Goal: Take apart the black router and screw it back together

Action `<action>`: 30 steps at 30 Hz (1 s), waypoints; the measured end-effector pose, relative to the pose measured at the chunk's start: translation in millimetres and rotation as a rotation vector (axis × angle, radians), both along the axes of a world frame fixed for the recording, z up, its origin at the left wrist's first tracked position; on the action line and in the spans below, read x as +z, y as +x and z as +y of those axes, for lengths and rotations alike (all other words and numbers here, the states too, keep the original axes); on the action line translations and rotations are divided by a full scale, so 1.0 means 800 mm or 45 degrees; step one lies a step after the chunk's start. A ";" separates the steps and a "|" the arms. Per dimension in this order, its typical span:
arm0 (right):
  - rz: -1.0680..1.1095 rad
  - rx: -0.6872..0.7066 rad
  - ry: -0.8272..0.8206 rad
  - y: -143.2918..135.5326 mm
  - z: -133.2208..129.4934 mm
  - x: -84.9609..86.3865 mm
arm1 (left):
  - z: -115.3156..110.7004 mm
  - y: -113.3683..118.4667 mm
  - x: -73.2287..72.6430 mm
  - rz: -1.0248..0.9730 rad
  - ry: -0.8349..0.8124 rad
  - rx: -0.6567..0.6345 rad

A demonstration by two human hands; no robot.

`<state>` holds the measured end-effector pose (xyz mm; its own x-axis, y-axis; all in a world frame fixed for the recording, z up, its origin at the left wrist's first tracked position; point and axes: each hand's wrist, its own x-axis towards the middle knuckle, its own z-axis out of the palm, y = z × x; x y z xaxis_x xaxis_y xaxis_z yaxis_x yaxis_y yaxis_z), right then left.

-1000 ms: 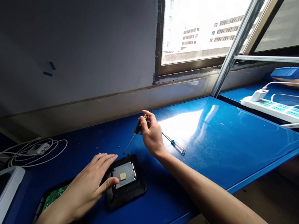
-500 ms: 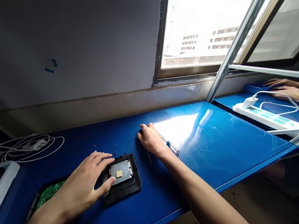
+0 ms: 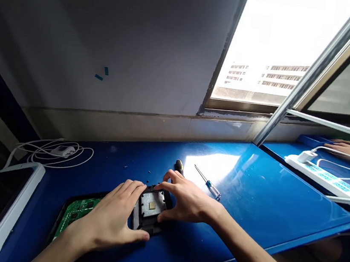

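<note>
A black housing [image 3: 153,228] with a silver metal plate [image 3: 159,202] and a small beige square on it lies on the blue table. My left hand [image 3: 115,213] rests along its left side, fingers and thumb spread. From the right, my right hand [image 3: 182,196] spans the housing, fingertips at its far edge and thumb at the plate's lower right corner. Left of it, partly under my left hand, is a green circuit board [image 3: 75,211] in a black shell. A black and yellow handle [image 3: 179,165] lies behind my right hand, and a clear-handled screwdriver [image 3: 214,190] to its right.
Small screws [image 3: 149,172] lie behind the housing. At the left are a coiled white cable [image 3: 85,163] and a white-edged device [image 3: 31,178]. Beyond a metal frame [image 3: 282,113] at the right are a power strip [image 3: 326,176] and another person's hands [image 3: 346,149].
My right hand has let go of the black and yellow handle and come back to the housing. My left thumb has moved off the plate. The camera view has shifted.
</note>
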<state>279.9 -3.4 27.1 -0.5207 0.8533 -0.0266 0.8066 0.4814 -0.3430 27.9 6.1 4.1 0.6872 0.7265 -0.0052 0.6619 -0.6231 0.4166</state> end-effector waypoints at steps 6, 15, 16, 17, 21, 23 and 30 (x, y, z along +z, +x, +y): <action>0.015 -0.053 -0.069 -0.003 0.006 -0.001 | 0.000 -0.003 -0.001 -0.110 -0.019 -0.033; 0.246 0.014 -0.079 -0.002 0.012 -0.017 | 0.004 0.000 0.008 -0.083 -0.061 -0.043; 0.280 0.011 -0.085 -0.001 0.012 -0.019 | 0.004 0.000 0.008 -0.082 -0.061 -0.046; 0.309 0.006 -0.089 0.000 0.012 -0.021 | 0.004 0.000 0.008 -0.079 -0.061 -0.049; 0.393 -0.002 -0.083 0.002 0.012 -0.026 | 0.003 -0.002 0.006 -0.048 -0.069 -0.046; 0.433 0.000 -0.060 0.004 0.013 -0.026 | 0.003 -0.001 0.007 -0.028 -0.087 -0.039; 0.514 -0.035 0.101 0.015 0.016 -0.028 | -0.007 -0.025 0.041 0.067 -0.154 0.353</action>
